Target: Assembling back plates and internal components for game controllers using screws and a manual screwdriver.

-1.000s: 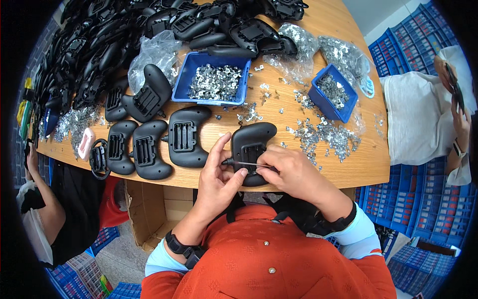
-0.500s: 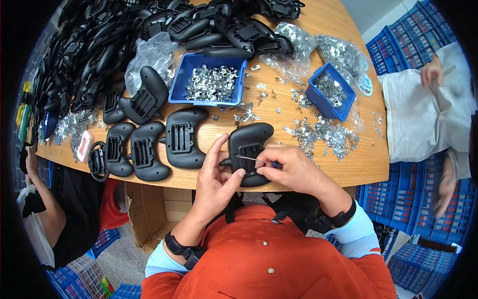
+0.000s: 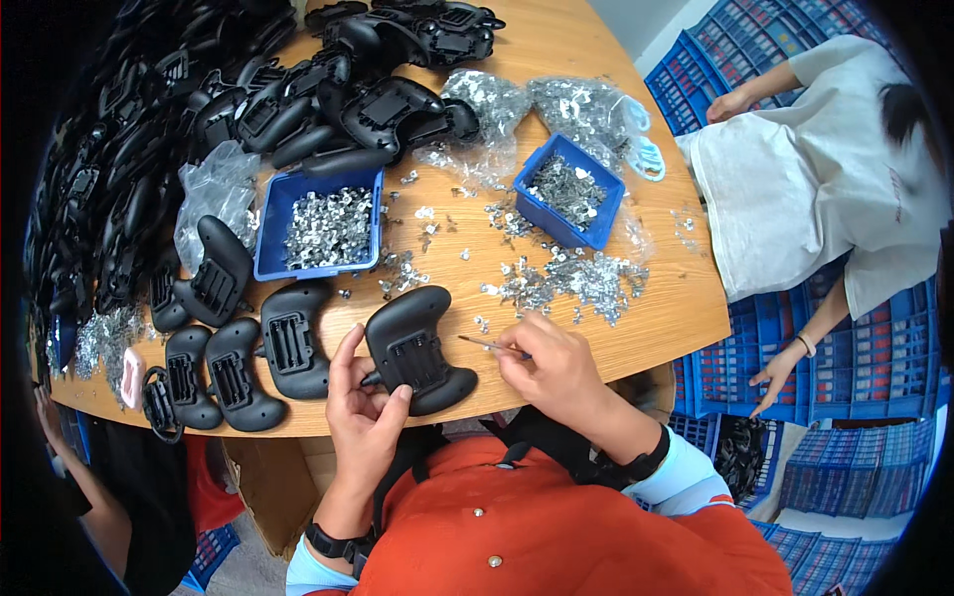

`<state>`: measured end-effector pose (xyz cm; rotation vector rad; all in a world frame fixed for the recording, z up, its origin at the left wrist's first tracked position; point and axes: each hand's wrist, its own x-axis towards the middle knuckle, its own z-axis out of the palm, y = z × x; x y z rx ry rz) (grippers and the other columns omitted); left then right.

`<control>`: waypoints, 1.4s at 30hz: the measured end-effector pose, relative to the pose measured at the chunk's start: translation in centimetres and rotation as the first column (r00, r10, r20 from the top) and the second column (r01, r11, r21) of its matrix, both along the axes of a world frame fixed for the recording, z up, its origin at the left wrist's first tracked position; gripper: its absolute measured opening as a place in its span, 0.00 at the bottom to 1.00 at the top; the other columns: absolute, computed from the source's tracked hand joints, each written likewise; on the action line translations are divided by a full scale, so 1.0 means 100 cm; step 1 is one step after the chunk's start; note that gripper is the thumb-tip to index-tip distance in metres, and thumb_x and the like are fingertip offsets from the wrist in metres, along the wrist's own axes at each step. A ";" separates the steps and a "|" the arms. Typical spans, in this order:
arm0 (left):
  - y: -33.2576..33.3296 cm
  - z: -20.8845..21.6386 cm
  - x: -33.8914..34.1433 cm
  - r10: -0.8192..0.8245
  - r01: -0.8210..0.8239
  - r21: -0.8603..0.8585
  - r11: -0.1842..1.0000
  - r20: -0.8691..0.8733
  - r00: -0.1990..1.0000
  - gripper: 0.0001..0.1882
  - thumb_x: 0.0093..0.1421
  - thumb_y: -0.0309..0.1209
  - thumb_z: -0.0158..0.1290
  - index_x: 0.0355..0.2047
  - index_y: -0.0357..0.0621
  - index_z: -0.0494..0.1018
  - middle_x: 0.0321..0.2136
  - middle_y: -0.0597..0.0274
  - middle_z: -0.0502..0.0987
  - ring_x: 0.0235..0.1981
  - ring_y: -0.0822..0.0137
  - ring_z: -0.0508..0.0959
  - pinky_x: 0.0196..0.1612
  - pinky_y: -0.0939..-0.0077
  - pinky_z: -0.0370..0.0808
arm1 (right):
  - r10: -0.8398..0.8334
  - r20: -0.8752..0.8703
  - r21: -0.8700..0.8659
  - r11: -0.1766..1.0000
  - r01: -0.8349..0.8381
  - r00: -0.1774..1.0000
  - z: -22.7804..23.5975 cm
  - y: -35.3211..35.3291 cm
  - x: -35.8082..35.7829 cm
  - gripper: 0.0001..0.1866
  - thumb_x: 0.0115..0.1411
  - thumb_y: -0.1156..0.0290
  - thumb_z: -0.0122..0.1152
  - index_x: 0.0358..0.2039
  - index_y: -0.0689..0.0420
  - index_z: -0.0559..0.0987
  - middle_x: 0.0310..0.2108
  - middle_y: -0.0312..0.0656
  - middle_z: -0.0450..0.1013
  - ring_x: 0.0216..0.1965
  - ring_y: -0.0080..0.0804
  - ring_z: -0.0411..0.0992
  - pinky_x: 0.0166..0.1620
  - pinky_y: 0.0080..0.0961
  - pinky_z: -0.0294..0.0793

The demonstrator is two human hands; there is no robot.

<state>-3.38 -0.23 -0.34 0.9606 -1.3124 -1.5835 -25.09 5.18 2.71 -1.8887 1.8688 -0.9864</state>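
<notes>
**Gamepad shell (image 3: pixel 422 355) in the left hand (image 3: pixel 364 409), slender metal tool (image 3: pixel 481 343) in the right hand (image 3: pixel 555 368)**

The black gamepad shell, battery compartment facing up, is at the near edge of the wooden surface (image 3: pixel 661 333); the left hand grasps its left side. The right hand pinches the slender metal tool, its tip pointing left, apart from the shell. Similar black shells (image 3: pixel 295 343) lie to the left; beyond, two blue bins (image 3: pixel 269 230) contain small metal pieces (image 3: pixel 333 226).
</notes>
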 end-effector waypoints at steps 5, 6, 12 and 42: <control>0.000 0.000 -0.003 0.002 -0.002 -0.006 1.000 0.002 1.000 0.38 0.54 0.13 0.50 0.65 0.37 0.50 0.44 0.54 0.72 0.41 0.73 0.76 0.33 0.89 0.72 | -0.053 -0.160 -0.086 0.996 0.039 0.986 -0.019 0.004 -0.007 0.05 0.53 0.75 0.62 0.29 0.58 0.74 0.26 0.43 0.69 0.25 0.43 0.73 0.26 0.35 0.72; 0.001 -0.002 -0.003 0.011 -0.011 -0.009 1.000 -0.009 1.000 0.38 0.54 0.13 0.50 0.65 0.37 0.50 0.45 0.54 0.71 0.41 0.72 0.77 0.33 0.89 0.72 | -0.053 -0.159 -0.086 0.996 0.040 0.986 -0.021 0.001 -0.013 0.05 0.53 0.75 0.62 0.29 0.58 0.74 0.26 0.43 0.69 0.25 0.43 0.73 0.26 0.35 0.72; 0.000 -0.001 -0.004 0.008 -0.008 -0.002 1.000 -0.013 1.000 0.38 0.54 0.12 0.50 0.65 0.38 0.49 0.46 0.53 0.71 0.42 0.72 0.77 0.35 0.88 0.73 | -0.285 -0.230 -0.169 0.953 0.250 0.930 -0.014 -0.028 -0.060 0.03 0.56 0.74 0.60 0.31 0.57 0.76 0.27 0.43 0.71 0.26 0.46 0.73 0.28 0.37 0.72; 0.001 0.002 -0.002 0.009 -0.009 0.062 0.998 -0.005 1.000 0.38 0.54 0.15 0.51 0.65 0.37 0.50 0.46 0.53 0.73 0.45 0.69 0.76 0.46 0.80 0.74 | 0.016 -0.081 0.041 0.999 -0.013 0.997 -0.017 0.025 -0.002 0.08 0.51 0.73 0.66 0.32 0.57 0.77 0.28 0.40 0.71 0.25 0.37 0.73 0.26 0.30 0.72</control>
